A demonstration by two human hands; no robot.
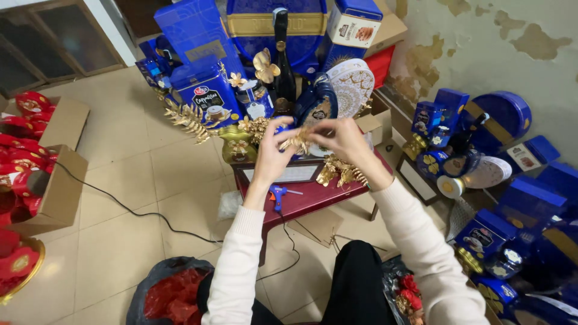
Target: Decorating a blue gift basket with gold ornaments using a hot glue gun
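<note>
My left hand point(274, 147) and my right hand point(344, 139) are raised together in front of a blue and gold gift hamper point(265, 66). Both pinch a small gold leaf sprig point(299, 139) between their fingertips, close to a blue oval tin point(317, 102) in the hamper. The hamper holds blue boxes, a dark bottle point(283, 57), a round patterned tin point(352, 84) and gold leaves and flowers point(189, 120). It stands on a low dark red table point(313, 195), where a blue glue gun point(278, 195) lies.
More gold leaves point(343, 171) lie on the table's right. Another blue hamper point(475, 138) and several blue tins stand on the right. Cardboard boxes with red items point(36, 156) are at left. A black cable point(132, 210) crosses the tiled floor. A bag with red scraps point(171, 295) lies near my knees.
</note>
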